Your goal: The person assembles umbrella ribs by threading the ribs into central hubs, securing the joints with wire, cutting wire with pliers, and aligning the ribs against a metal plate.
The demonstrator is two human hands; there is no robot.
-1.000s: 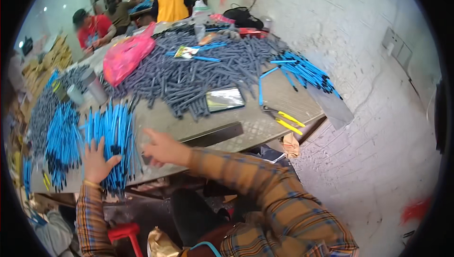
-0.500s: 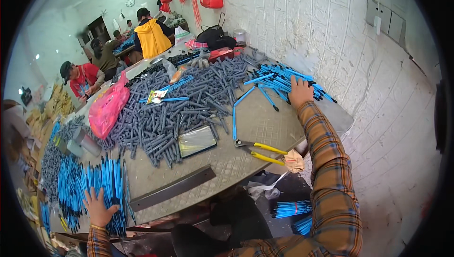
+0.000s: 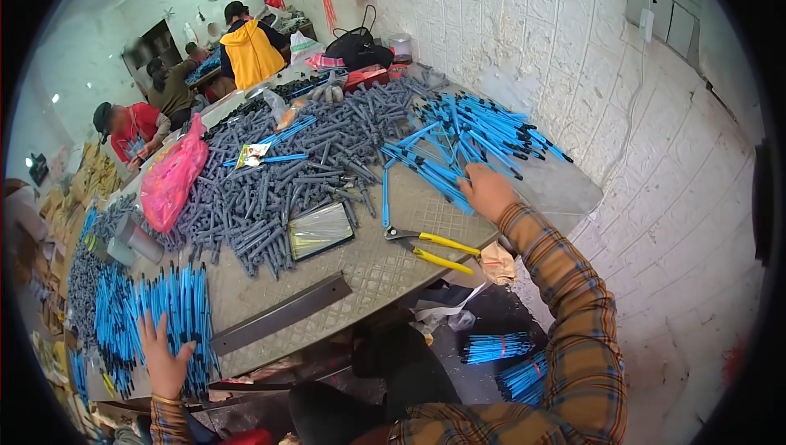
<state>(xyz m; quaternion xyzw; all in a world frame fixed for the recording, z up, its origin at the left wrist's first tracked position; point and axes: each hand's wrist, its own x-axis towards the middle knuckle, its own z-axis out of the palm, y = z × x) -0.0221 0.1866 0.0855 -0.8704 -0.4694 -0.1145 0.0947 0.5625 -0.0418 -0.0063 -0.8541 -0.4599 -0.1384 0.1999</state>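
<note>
My left hand (image 3: 166,361) lies with fingers spread on a row of thin blue rods with black tips (image 3: 190,306) at the table's left front. At the right, my right hand (image 3: 489,191) has its fingers bent over the near ends of a small bunch of blue rods (image 3: 430,173); its fingertips are partly hidden. Just beyond it spreads a loose pile of the same rods (image 3: 491,127). Nearer to me lie end-cutting pliers with yellow handles (image 3: 442,248), their jaws by a single blue rod (image 3: 386,198).
Grey plastic tubular parts (image 3: 327,150) heap over the table's middle. A pink plastic bag (image 3: 174,175), a clear-wrapped box (image 3: 321,230) and a dark metal angle bar (image 3: 282,312) lie around them. Banded rod bundles (image 3: 496,347) sit below the table edge. Several people work farther back.
My right hand has come nearer and left from the pile, and a bunch of blue rods now lies apart toward the left. My left hand stays on its row; the view has shifted slightly.
</note>
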